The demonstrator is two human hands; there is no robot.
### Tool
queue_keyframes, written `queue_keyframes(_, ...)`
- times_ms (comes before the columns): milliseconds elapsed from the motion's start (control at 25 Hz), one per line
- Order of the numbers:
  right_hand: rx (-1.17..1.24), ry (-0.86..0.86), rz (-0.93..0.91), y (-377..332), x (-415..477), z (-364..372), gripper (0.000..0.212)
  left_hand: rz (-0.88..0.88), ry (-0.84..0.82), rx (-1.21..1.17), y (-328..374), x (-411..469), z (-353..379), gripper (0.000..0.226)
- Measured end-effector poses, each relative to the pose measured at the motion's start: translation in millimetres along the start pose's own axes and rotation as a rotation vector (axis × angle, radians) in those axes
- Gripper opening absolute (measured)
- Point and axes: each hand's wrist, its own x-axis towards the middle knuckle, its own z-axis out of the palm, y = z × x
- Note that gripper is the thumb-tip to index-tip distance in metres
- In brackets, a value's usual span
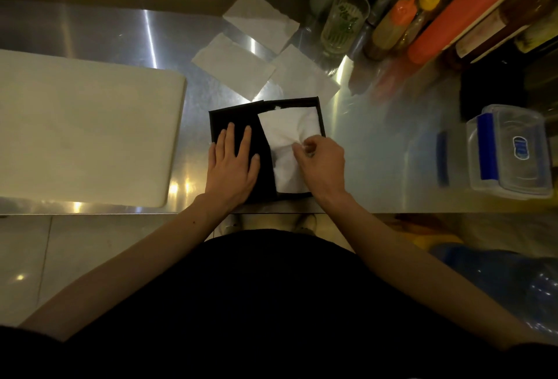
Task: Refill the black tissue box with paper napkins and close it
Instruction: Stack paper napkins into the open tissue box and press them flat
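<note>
Stretching across the whole view, the steel counter [377,149] carries everything here, and the big white cutting board [81,134] fills its left end, reaching right to the near edge. Over at the right end sits a clear plastic container [510,152] with blue clips, and the far right corner is crowded with squeeze bottles [401,22] and a tall glass [342,20]. Down at the middle of the near edge, there's the black tissue box [217,120], open, with its black lid [262,149] lying partway across it. Three loose napkins [232,66] lie spread just beyond the box. Inside, a white napkin [287,137] shows, crumpled. The left hand [232,164] presses flat on the lid, fingers spread and straight. The right hand [321,161] has fingertips pinched together on that napkin, at the box's right side.
</note>
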Motion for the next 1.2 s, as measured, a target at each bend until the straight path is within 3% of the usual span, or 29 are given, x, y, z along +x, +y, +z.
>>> queue_keyframes(280, -0.413, -0.160, -0.027, -3, -3, 21, 0.048, 0.001, -0.004, 0.001, -2, -1, -1, 0.060)
queue_keyframes(440, -0.393, 0.079, -0.307, -9, 1, 21, 0.041, 0.007, -0.004, 0.006, -1, 0, -2, 0.060)
queue_keyframes(640, -0.599, -0.332, -0.367, 8, 19, 34, 0.059, 0.018, -0.014, 0.019, -3, -1, -3, 0.061)
queue_keyframes(720, -0.653, -0.404, -0.374, 15, 25, 39, 0.062, 0.021, -0.023, 0.022, -2, -1, -4, 0.061)
queue_keyframes(1200, -0.746, -0.486, -0.321, 23, 31, 54, 0.072, 0.001, -0.043, 0.043, -2, -3, -3, 0.060)
